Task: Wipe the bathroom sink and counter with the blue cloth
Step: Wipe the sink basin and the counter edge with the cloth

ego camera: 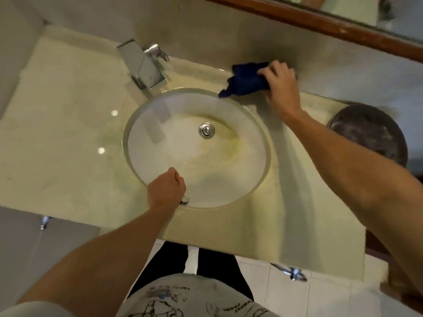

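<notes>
Right grip (280, 84) bunching crumpled blue cloth (246, 80) on glossy counter (68, 133); left grip (167, 188) an empty fist.

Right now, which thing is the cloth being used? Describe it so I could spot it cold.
Start at the round sink in the pale counter. Behind its far right rim, near the back wall, the right hand grips the blue cloth against the counter. It is the only dark blue, crumpled, soft thing there; the chrome faucet is hard and shiny.

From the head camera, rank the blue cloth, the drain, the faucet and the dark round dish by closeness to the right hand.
From the right hand:
1. Blue cloth, held in it, at the counter's back.
2. Drain, at the basin's centre.
3. Dark round dish on the right and faucet at back left: too close to call.
</notes>
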Demonstrator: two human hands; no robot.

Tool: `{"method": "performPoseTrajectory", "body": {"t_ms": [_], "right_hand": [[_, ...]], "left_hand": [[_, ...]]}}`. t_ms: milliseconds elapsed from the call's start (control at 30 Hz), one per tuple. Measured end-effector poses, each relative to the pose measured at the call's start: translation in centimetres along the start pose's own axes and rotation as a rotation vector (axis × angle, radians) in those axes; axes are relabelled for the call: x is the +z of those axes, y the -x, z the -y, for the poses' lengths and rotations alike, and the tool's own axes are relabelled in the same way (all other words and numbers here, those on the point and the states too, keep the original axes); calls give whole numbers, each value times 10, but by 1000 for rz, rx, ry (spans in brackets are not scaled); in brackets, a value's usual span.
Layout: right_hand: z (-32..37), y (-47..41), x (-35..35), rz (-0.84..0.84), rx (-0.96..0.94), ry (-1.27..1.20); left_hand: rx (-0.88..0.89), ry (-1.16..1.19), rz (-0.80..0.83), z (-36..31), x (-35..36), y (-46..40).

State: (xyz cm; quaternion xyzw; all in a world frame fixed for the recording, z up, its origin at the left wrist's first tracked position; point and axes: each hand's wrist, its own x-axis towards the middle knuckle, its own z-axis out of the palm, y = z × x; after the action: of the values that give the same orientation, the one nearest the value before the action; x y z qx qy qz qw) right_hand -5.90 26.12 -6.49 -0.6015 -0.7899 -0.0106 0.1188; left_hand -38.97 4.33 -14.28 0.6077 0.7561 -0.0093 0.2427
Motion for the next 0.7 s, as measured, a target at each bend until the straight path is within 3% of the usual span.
{"method": "performPoseTrajectory", "body": {"t_ms": [100,367,533,700], "right_hand": [[1,-35,34,100,-246,51],[-22,6,54,151,-186,-60],[-54,65,19,378,-414,-103],[-82,41,-1,171,-311,-151]], "left_hand": [[-28,24,-10,0,-1,0],[-91,33,-52,-4,-2,0],[-83,1,-64,-5,-3,2],[-98,19,-78,-6,-2,3]]}}
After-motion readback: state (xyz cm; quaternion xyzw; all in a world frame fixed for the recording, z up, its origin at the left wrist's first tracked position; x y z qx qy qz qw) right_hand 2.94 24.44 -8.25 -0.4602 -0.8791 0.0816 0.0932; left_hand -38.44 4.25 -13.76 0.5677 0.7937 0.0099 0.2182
